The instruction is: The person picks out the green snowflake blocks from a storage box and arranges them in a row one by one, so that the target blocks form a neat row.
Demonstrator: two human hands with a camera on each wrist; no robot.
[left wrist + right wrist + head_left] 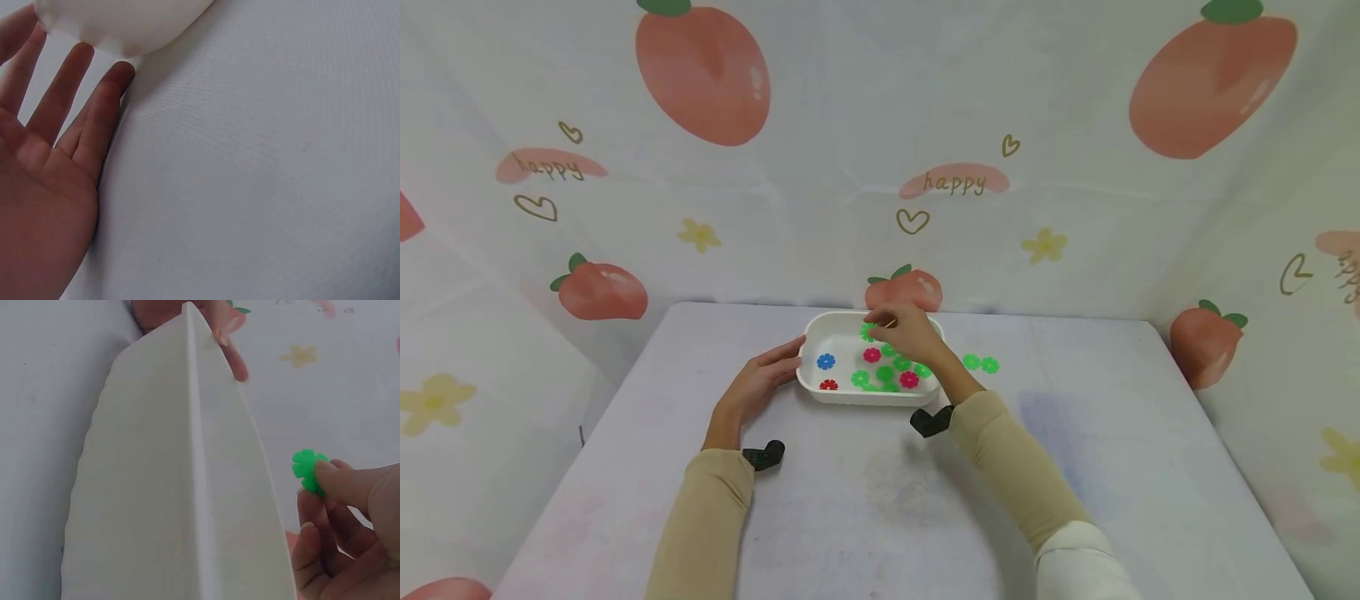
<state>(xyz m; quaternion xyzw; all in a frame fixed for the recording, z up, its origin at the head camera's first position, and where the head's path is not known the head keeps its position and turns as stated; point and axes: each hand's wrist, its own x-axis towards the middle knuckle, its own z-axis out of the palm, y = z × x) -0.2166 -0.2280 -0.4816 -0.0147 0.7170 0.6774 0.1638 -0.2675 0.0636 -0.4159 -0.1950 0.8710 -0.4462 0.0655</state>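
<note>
The beige sleeves [715, 517] lie nearest the head camera, each with a black wrist-mounted camera [765, 454] at the cuff. The left hand [756, 385] rests on the white table [887, 517] at 9 o'clock of the white rectangular tray [814, 379], fingers straight and spread, fingertips [119, 75] touching the tray's outer wall; it grips nothing. The right hand [910, 333] is positioned over the tray's far half, thumb and fingers pinching a green snowflake disc [307, 470] in a narrow grip above the tray interior. Inside the tray lie a blue disc [826, 361] at 9 o'clock, a red disc [828, 385] at 7 o'clock, two pink discs [872, 355] and several green discs [860, 378] near the centre. Two further green discs on the table [981, 363] lie just beside the tray at 3 o'clock.
</note>
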